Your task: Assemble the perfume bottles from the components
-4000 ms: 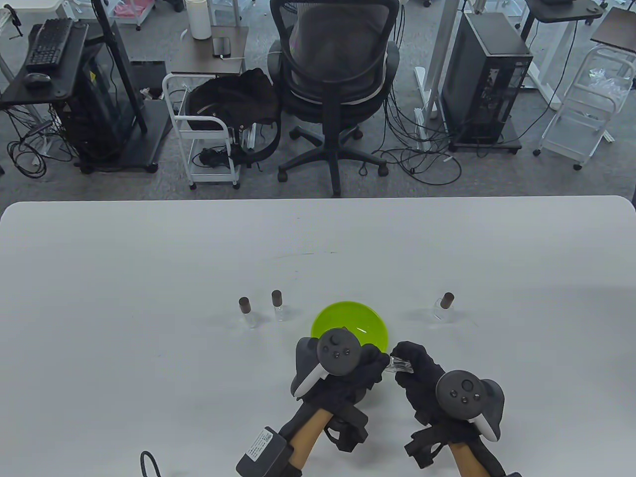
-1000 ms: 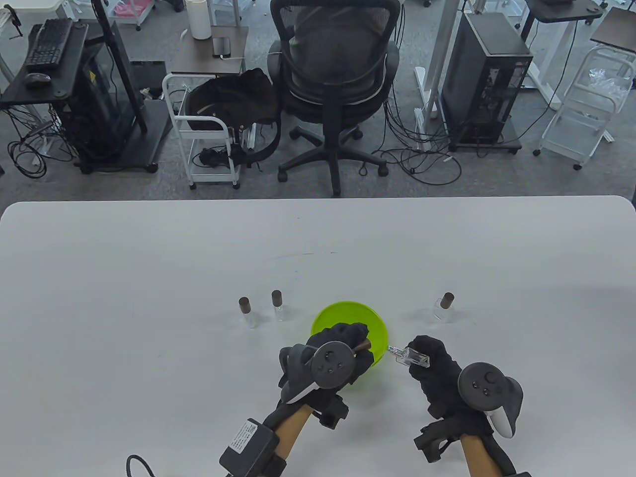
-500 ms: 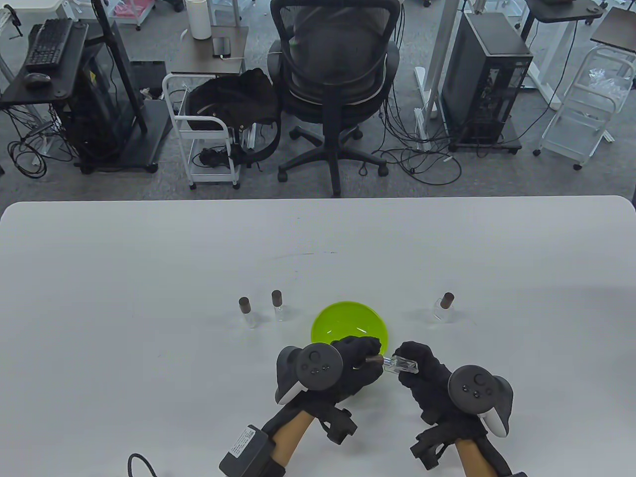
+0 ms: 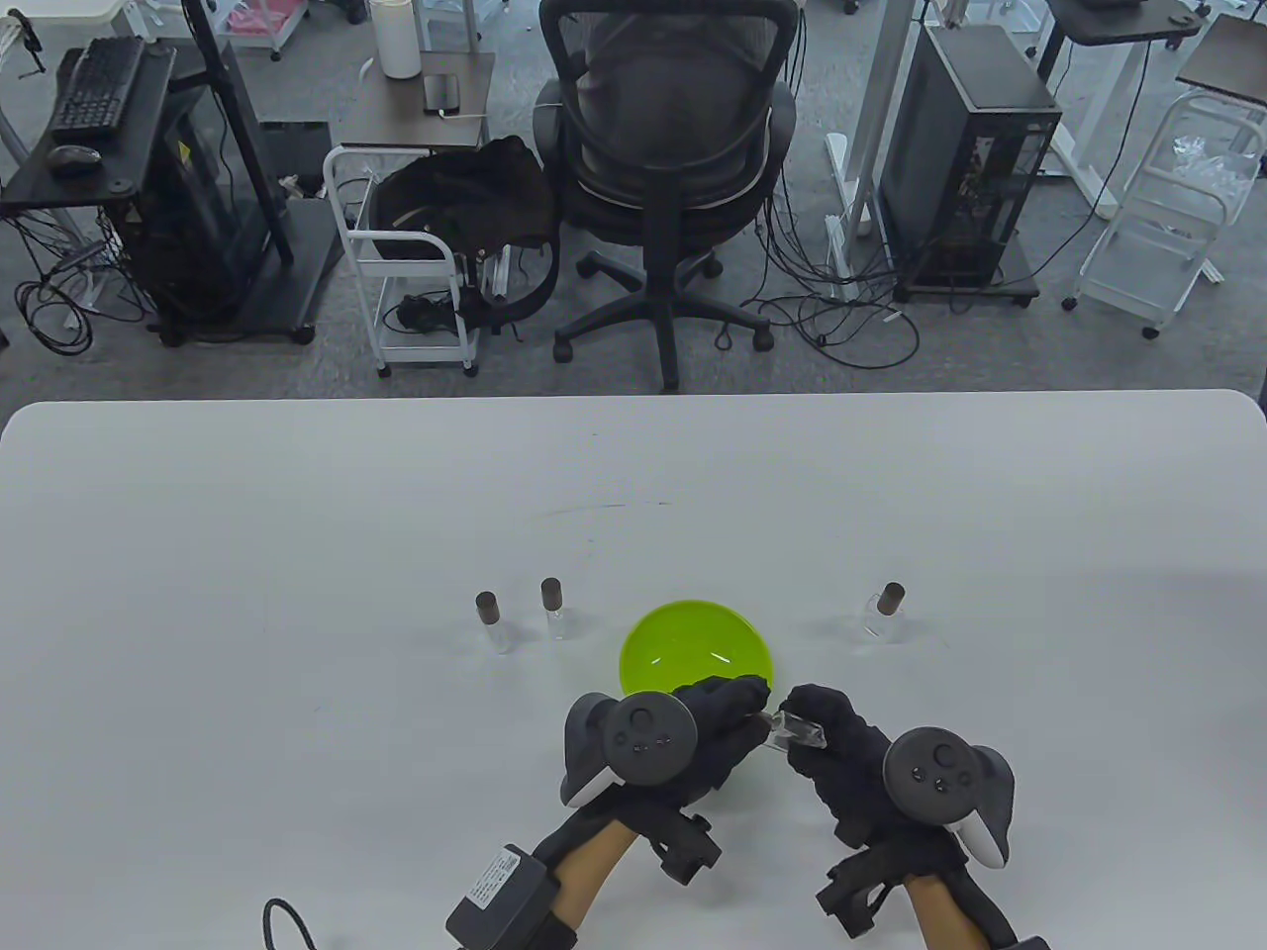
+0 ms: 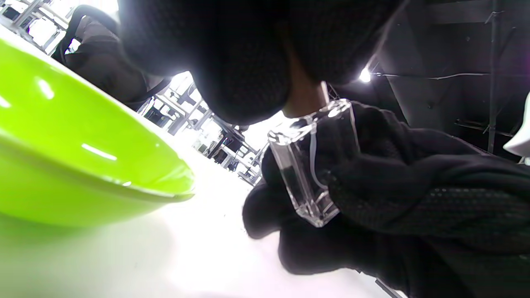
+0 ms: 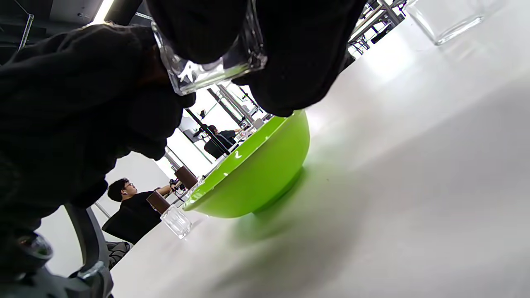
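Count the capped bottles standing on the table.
3: two side by side left of the green bowl, at and, one to its right. A fourth is in the hands, being capped.

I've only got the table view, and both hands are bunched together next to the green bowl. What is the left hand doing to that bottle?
Observer: In the left wrist view, the left hand pinches a brown cap right at the neck of the clear bottle. I cannot tell whether the cap is fully seated.
Operator: Is there a spray tube inside?
Observer: Yes, a thin pale tube runs down inside the bottle.
Operator: And the right hand's grip?
Observer: In the right wrist view, the right hand clamps the bottle's body from both sides, with its base toward the camera, above the table.
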Available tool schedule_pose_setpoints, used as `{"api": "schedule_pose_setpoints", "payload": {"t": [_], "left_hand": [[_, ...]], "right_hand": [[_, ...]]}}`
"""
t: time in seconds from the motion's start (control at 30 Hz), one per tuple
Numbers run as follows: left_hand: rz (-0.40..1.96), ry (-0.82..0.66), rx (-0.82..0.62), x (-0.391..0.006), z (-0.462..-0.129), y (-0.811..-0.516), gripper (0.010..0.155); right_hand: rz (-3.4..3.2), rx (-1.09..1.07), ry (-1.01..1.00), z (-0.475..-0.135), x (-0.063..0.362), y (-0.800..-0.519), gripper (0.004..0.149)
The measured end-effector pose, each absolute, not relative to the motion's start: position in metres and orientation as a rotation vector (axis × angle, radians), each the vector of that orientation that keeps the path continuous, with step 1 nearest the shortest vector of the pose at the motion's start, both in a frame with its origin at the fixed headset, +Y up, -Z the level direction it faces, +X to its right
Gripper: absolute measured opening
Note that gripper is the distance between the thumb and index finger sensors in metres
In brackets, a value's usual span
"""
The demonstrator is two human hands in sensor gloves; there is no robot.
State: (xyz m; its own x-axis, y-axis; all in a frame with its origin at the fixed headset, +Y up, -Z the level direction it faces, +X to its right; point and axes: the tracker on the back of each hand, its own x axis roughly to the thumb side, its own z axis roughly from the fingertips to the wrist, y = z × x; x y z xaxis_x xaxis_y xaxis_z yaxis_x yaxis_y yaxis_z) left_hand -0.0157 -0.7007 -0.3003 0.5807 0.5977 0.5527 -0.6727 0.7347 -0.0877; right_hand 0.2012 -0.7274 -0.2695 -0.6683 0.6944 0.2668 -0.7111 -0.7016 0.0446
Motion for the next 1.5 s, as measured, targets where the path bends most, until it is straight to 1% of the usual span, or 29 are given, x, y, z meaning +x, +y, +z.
{"api": "schedule_pose_setpoints", "payload": {"t": [0.13,0.23,0.4,0.47,0.53,0.6,0.63,0.7,0.77,0.9,0.97,1.03,1.13,1.23,1.33,1.5], "left_hand": [[0.747,-0.595,0.105,-0.014,-0.303,-0.707,0.050],[0.753,-0.605,0.103,-0.015,-0.305,-0.707,0.050],[0.672,-0.675,0.116,-0.012,-0.300,-0.694,0.050],[0.617,-0.703,0.118,-0.007,-0.295,-0.685,0.051],[0.560,-0.711,0.108,-0.005,-0.293,-0.675,0.056],[0.496,-0.709,0.089,-0.008,-0.294,-0.662,0.068],[0.484,-0.695,0.105,-0.011,-0.294,-0.658,0.070],[0.430,-0.636,0.144,-0.025,-0.297,-0.648,0.075],[0.359,-0.563,0.151,-0.040,-0.298,-0.646,0.081],[0.204,-0.410,0.167,-0.074,-0.300,-0.660,0.088],[0.123,-0.331,0.148,-0.091,-0.303,-0.676,0.093],[0.056,-0.266,0.098,-0.106,-0.306,-0.695,0.097],[0.037,-0.222,0.017,-0.121,-0.310,-0.720,0.101],[0.052,-0.206,-0.005,-0.127,-0.311,-0.735,0.101],[0.005,-0.185,-0.039,-0.127,-0.313,-0.739,0.102],[0.012,-0.188,-0.018,-0.127,-0.312,-0.739,0.101]], "right_hand": [[2.340,0.308,-0.063,-0.268,0.199,-0.728,0.058],[2.349,0.337,-0.086,-0.269,0.198,-0.728,0.058],[2.363,0.370,-0.046,-0.270,0.196,-0.724,0.059],[2.420,0.403,-0.037,-0.269,0.194,-0.724,0.055],[2.426,0.395,-0.069,-0.268,0.194,-0.723,0.054],[2.396,0.373,-0.099,-0.267,0.196,-0.722,0.054],[2.393,0.371,-0.105,-0.266,0.198,-0.722,0.053],[2.394,0.343,-0.135,-0.266,0.201,-0.723,0.053],[2.397,0.317,-0.149,-0.267,0.203,-0.724,0.053],[2.385,0.276,-0.131,-0.270,0.206,-0.727,0.053],[2.393,0.272,-0.120,-0.271,0.206,-0.730,0.053],[2.405,0.262,-0.118,-0.271,0.207,-0.731,0.053],[2.418,0.250,-0.105,-0.273,0.207,-0.734,0.052],[2.443,0.222,-0.119,-0.276,0.210,-0.732,0.052],[2.460,0.165,-0.155,-0.280,0.219,-0.726,0.051],[2.490,-0.002,-0.221,-0.290,0.249,-0.715,0.053]]}}
